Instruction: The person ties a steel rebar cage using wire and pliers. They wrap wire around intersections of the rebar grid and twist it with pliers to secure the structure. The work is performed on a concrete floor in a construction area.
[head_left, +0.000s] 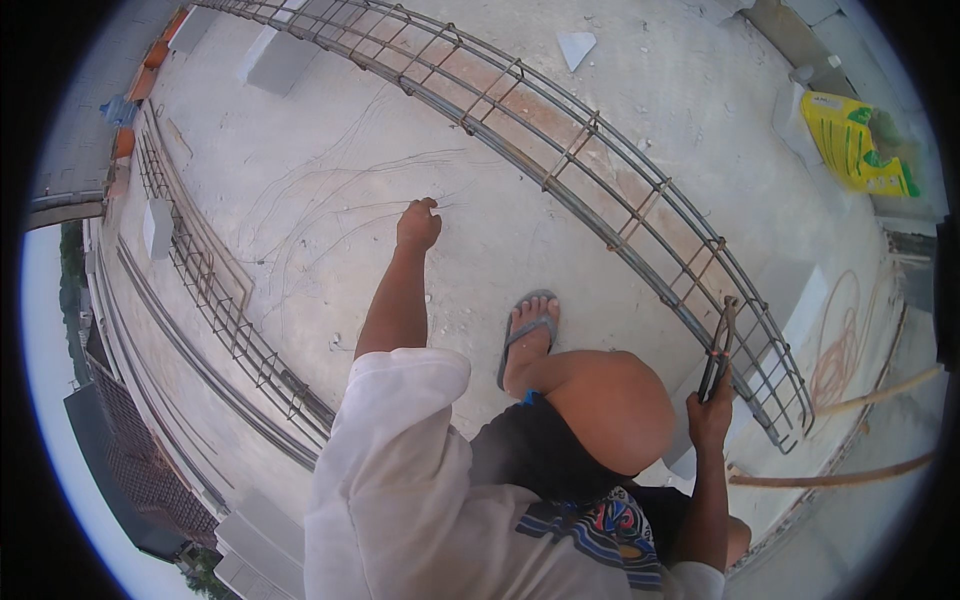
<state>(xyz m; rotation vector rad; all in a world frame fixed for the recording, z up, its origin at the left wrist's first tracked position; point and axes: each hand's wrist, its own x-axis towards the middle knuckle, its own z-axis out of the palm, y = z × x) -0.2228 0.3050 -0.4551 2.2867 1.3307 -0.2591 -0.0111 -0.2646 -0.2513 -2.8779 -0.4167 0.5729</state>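
Fingers of right hand (709, 414), at 4 o'clock, wrapped round dark-handled metal pincers (718, 353). Left hand (418, 226), 11 o'clock: fingers loosely curled near thin grey metal wires (350, 210); any hold, cannot tell. Wires lie on pale concrete floor (478, 265), 10 o'clock; probably light, springy; pinch near ends.

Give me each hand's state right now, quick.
Left hand: partly curled by thin wires; grip cannot be told.
Right hand: closed, holding pincers.
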